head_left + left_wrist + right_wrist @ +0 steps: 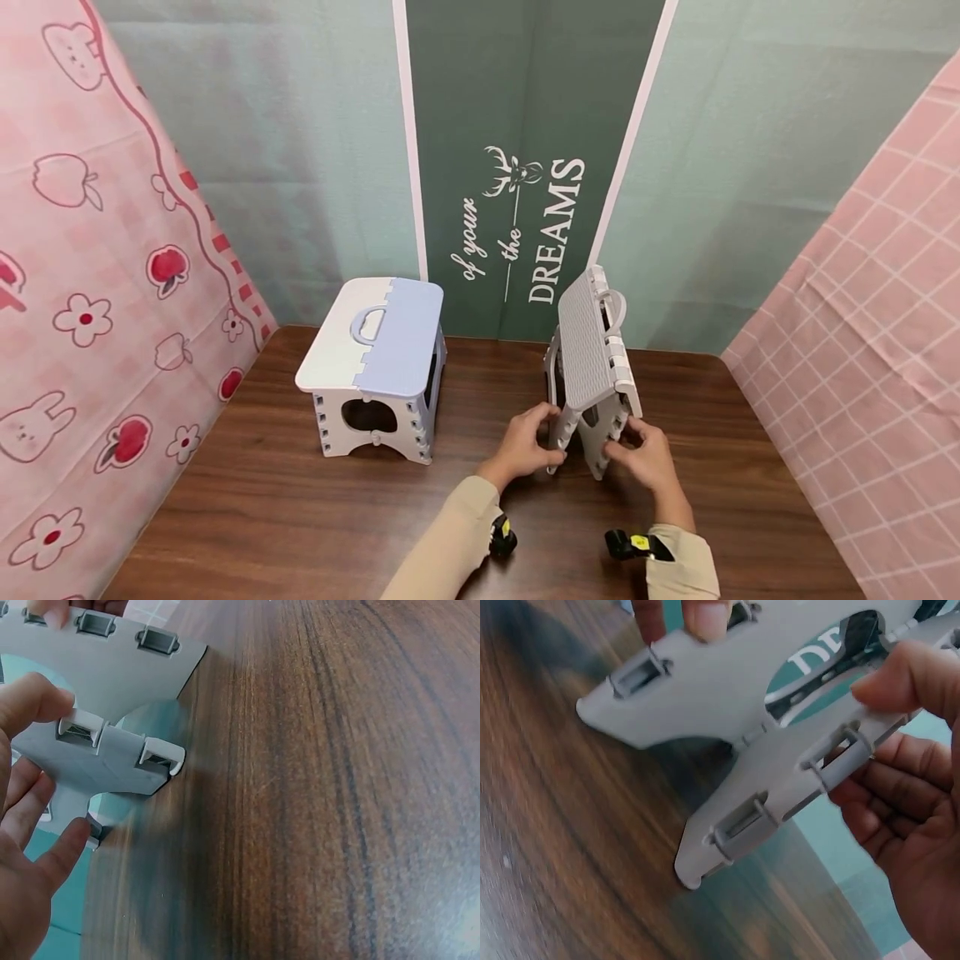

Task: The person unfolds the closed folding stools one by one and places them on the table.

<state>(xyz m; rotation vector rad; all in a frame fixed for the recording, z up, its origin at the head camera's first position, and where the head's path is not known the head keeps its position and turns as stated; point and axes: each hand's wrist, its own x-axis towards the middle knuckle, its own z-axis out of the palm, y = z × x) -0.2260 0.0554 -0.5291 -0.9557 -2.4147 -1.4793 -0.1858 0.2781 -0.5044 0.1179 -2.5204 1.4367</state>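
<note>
A grey folding stool (588, 346) stands half folded on the right part of the table. Its top is bent along the middle, with the loop handle (615, 312) on the right side. My left hand (525, 446) holds the edge of its left leg panel near the bottom, the thumb (71, 847) toward the foot. On the right leg panel (742, 802), my right hand (648, 457) pinches the edge between thumb and curled fingers. The two leg panels stand apart at an angle, with their feet down at the tabletop.
Left of it stands an unfolded white and blue folding stool (405, 342) on the brown wooden table (285, 517). A green printed cloth (495, 100) hangs behind. Pink cloths hang at the left (90, 250) and right (885, 333).
</note>
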